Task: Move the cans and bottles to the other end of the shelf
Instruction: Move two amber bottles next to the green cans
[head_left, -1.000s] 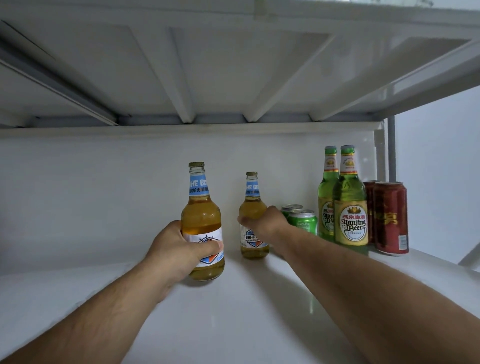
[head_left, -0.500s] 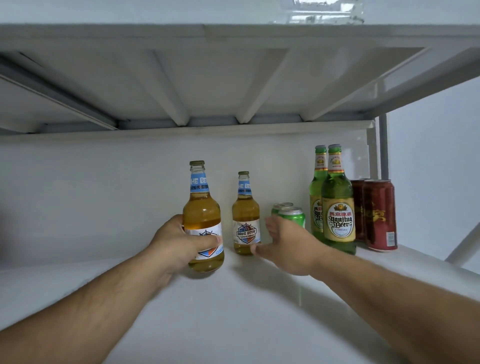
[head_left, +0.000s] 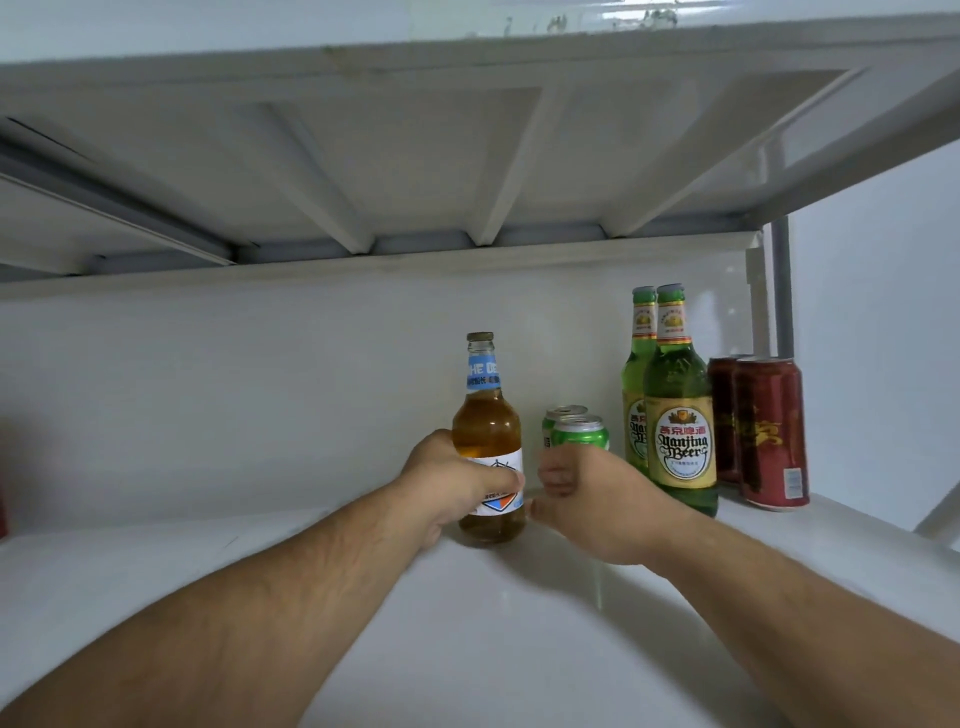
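On the white shelf (head_left: 493, 634) my left hand (head_left: 447, 488) grips an amber beer bottle (head_left: 485, 421) with a blue neck label, standing upright. My right hand (head_left: 597, 499) hovers just right of that bottle with loosely curled fingers and holds nothing. Directly behind the right hand stand two green cans (head_left: 579, 434). Further right are two green Yanjing bottles (head_left: 678, 415) and two red cans (head_left: 771, 431) at the shelf's right end. Only one amber bottle shows.
The underside of the upper shelf (head_left: 415, 156) hangs low above the bottle tops. A grey post (head_left: 779, 291) rises at the back right corner. The white back wall is close behind the drinks. A sliver of something red (head_left: 2, 509) shows at the left edge.
My right hand let go of the second amber bottle and drew back. The left hand brought its bottle rightward; it now lines up where the second amber bottle stood, which no longer shows.
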